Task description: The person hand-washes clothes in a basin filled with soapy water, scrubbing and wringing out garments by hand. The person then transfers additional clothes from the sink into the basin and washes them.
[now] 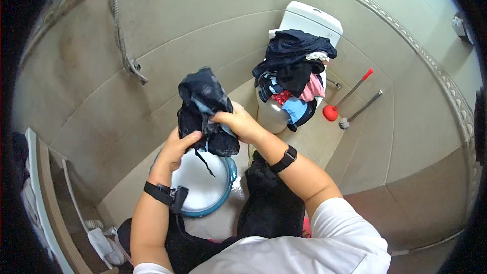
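Note:
A dark, wet-looking garment [205, 91] with pale blue patches is bunched up between my two hands, a thin black string dangling from it. My left hand [175, 149] grips its lower left side, thumb on top. On the other side, my right hand [241, 124] pinches the cloth near its middle with the thumb. Below the garment, a blue basin [231, 172] stands on the floor, filled with white suds [200, 182]. What exact kind of garment I hold cannot be made out.
A heap of clothes [294, 56] lies on the toilet [312, 18] ahead. A red plunger [331, 112] and a toilet brush [345, 123] lean at the right wall. A shower hose [122, 40] hangs on the left wall. A rack edge [43, 182] stands at far left.

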`<control>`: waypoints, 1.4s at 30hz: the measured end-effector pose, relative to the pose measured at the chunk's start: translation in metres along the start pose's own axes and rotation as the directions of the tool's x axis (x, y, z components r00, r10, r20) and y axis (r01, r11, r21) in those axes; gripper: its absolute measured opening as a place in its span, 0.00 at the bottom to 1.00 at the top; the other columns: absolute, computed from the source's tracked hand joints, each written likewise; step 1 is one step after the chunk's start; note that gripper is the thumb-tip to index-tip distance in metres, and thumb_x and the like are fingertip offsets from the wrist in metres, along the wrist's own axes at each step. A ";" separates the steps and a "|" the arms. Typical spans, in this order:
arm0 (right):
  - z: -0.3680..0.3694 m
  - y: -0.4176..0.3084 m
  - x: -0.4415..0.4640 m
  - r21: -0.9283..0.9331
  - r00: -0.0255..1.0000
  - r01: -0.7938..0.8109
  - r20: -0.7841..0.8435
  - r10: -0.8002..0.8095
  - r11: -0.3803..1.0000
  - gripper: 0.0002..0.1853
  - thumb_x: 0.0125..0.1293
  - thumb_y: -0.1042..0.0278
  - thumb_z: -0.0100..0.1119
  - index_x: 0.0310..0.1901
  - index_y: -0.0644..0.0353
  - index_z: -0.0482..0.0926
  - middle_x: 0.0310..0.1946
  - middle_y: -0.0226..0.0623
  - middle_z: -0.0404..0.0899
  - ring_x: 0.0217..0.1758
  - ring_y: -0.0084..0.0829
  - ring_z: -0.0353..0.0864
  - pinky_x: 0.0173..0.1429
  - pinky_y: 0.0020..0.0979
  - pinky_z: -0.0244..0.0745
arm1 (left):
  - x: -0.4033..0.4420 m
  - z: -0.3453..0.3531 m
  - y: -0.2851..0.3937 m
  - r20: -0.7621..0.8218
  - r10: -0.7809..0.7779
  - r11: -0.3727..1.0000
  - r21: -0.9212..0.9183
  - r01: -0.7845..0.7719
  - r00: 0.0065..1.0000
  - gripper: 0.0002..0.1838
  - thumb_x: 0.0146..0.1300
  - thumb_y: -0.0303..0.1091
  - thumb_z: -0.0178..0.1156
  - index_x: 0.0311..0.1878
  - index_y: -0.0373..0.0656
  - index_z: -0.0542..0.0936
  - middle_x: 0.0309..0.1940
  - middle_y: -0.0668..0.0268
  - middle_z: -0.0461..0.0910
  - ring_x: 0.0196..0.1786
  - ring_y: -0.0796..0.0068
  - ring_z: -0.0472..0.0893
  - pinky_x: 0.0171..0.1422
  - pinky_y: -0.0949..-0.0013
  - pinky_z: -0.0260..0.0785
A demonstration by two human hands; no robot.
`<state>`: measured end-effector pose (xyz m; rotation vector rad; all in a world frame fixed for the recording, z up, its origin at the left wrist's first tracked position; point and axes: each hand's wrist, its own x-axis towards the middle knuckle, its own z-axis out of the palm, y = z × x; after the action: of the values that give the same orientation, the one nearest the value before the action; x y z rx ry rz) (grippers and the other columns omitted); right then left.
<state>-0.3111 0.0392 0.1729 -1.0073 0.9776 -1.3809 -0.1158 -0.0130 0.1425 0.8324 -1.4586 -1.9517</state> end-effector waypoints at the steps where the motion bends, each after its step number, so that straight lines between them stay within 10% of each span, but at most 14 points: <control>1: -0.008 -0.005 0.001 -0.282 0.998 0.055 0.032 -0.048 0.958 0.24 0.51 0.73 0.61 0.52 0.67 0.72 0.45 0.37 0.78 0.46 0.26 0.76 0.55 0.28 0.70 | 0.009 0.006 -0.003 0.009 0.075 0.996 0.050 -0.076 0.997 0.29 0.52 0.35 0.67 0.57 0.36 0.70 0.47 0.63 0.76 0.50 0.73 0.74 0.55 0.70 0.67; 5: -0.038 -0.054 -0.009 -0.713 0.997 0.009 -0.046 -0.060 0.701 0.30 0.49 0.76 0.58 0.58 0.68 0.68 0.45 0.41 0.78 0.45 0.29 0.78 0.52 0.27 0.71 | 0.031 0.009 0.007 -0.046 0.036 0.993 0.112 -0.031 0.998 0.12 0.53 0.35 0.64 0.39 0.40 0.79 0.28 0.70 0.78 0.28 0.80 0.75 0.30 0.75 0.66; 8: -0.089 -0.069 -0.005 -0.372 0.976 -0.147 -0.204 0.074 0.917 0.14 0.56 0.74 0.55 0.45 0.61 0.77 0.29 0.28 0.75 0.28 0.19 0.75 0.26 0.24 0.76 | 0.045 -0.004 0.032 -0.175 0.029 0.997 -0.064 -0.041 0.984 0.11 0.55 0.41 0.63 0.33 0.45 0.76 0.24 0.73 0.73 0.23 0.83 0.69 0.24 0.77 0.61; 13: -0.120 -0.040 0.004 -0.180 0.982 -0.134 -0.157 0.106 0.974 0.09 0.60 0.71 0.55 0.43 0.56 0.77 0.28 0.22 0.77 0.26 0.18 0.75 0.38 0.29 0.77 | 0.068 0.018 0.063 -0.194 0.003 0.959 -0.278 -0.057 0.981 0.08 0.57 0.41 0.62 0.31 0.50 0.76 0.26 0.73 0.75 0.25 0.80 0.72 0.29 0.78 0.62; 19: -0.101 -0.025 0.003 -0.282 0.982 -0.185 -0.010 0.190 0.941 0.58 0.51 0.58 0.70 0.72 0.47 0.32 0.72 0.52 0.37 0.72 0.46 0.48 0.57 0.42 0.69 | 0.082 0.056 0.086 0.096 0.056 0.914 -0.406 -0.012 0.994 0.11 0.58 0.40 0.59 0.41 0.45 0.80 0.34 0.69 0.80 0.37 0.74 0.80 0.44 0.71 0.71; 22: -0.088 -0.003 0.035 -0.585 0.877 0.454 0.162 -0.452 0.672 0.64 0.40 0.55 0.77 0.70 0.64 0.39 0.71 0.57 0.40 0.73 0.54 0.43 0.72 0.39 0.46 | 0.091 0.073 0.097 0.084 0.029 0.977 -0.215 -0.010 0.996 0.13 0.57 0.39 0.60 0.42 0.42 0.80 0.34 0.68 0.81 0.37 0.75 0.80 0.44 0.72 0.71; 24: -0.084 -0.021 0.030 -0.948 0.867 0.244 0.119 -0.485 0.205 0.64 0.34 0.50 0.79 0.69 0.66 0.45 0.70 0.58 0.43 0.72 0.59 0.43 0.73 0.41 0.45 | 0.082 0.088 0.120 0.044 0.074 0.996 0.041 -0.076 0.996 0.13 0.55 0.38 0.60 0.40 0.40 0.80 0.33 0.68 0.81 0.37 0.75 0.79 0.44 0.72 0.71; 26: -0.085 -0.039 0.024 -0.939 0.856 0.179 0.002 -0.517 0.292 0.64 0.31 0.47 0.79 0.68 0.64 0.49 0.69 0.59 0.45 0.71 0.62 0.44 0.73 0.44 0.45 | 0.085 0.091 0.139 0.019 0.227 0.962 0.151 -0.227 0.974 0.13 0.57 0.34 0.57 0.42 0.38 0.79 0.38 0.64 0.81 0.39 0.71 0.81 0.48 0.69 0.73; 28: -0.090 -0.059 0.024 -0.930 0.806 0.263 0.064 -0.589 0.259 0.64 0.31 0.48 0.79 0.69 0.63 0.49 0.69 0.58 0.45 0.72 0.60 0.44 0.73 0.44 0.45 | 0.096 0.097 0.150 0.153 0.180 0.959 -0.248 -0.138 0.972 0.10 0.58 0.34 0.57 0.39 0.39 0.79 0.35 0.63 0.82 0.36 0.71 0.82 0.45 0.68 0.75; 30: -0.097 -0.070 0.030 -0.891 0.675 0.412 0.157 -0.721 0.192 0.59 0.37 0.56 0.78 0.68 0.62 0.50 0.67 0.54 0.52 0.71 0.49 0.54 0.71 0.40 0.52 | 0.106 0.105 0.149 0.192 0.110 0.928 -0.370 -0.032 0.975 0.10 0.59 0.35 0.56 0.40 0.40 0.80 0.34 0.62 0.82 0.38 0.69 0.83 0.45 0.65 0.76; 33: -0.111 -0.088 0.030 -0.565 0.837 0.467 0.036 -0.545 0.680 0.39 0.49 0.76 0.69 0.62 0.63 0.60 0.54 0.37 0.71 0.56 0.26 0.70 0.62 0.28 0.64 | 0.114 0.120 0.156 0.294 0.119 0.922 -0.388 0.004 0.948 0.18 0.63 0.43 0.50 0.46 0.38 0.78 0.39 0.59 0.82 0.41 0.62 0.83 0.48 0.55 0.77; 39: -0.130 -0.180 0.007 -0.624 0.713 0.435 -0.202 -0.672 0.649 0.18 0.53 0.82 0.54 0.48 0.67 0.71 0.40 0.42 0.77 0.45 0.32 0.76 0.55 0.30 0.69 | 0.121 0.151 0.182 0.284 0.182 0.966 -0.229 -0.118 0.941 0.28 0.64 0.56 0.45 0.55 0.43 0.74 0.48 0.61 0.78 0.51 0.63 0.77 0.54 0.53 0.68; 40: -0.175 -0.184 0.018 -0.955 0.579 0.263 0.043 -0.814 0.136 0.18 0.54 0.81 0.53 0.50 0.69 0.71 0.41 0.46 0.78 0.45 0.37 0.77 0.56 0.32 0.69 | 0.124 0.150 0.182 0.270 0.174 0.982 -0.114 -0.148 0.947 0.30 0.64 0.59 0.44 0.57 0.46 0.74 0.52 0.62 0.76 0.55 0.65 0.75 0.58 0.55 0.64; 42: -0.209 -0.224 0.027 -0.943 0.618 0.256 -0.010 -0.786 0.213 0.16 0.58 0.74 0.54 0.49 0.69 0.72 0.40 0.51 0.78 0.47 0.41 0.78 0.54 0.35 0.70 | 0.132 0.134 0.172 0.258 0.156 0.988 -0.053 -0.147 0.953 0.29 0.63 0.61 0.45 0.56 0.49 0.74 0.53 0.66 0.74 0.57 0.69 0.71 0.59 0.60 0.57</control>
<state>-0.5777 0.0251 0.3266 -2.0429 2.0444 -1.7818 -0.2910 -0.0717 0.3182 0.4440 -1.5824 -2.0198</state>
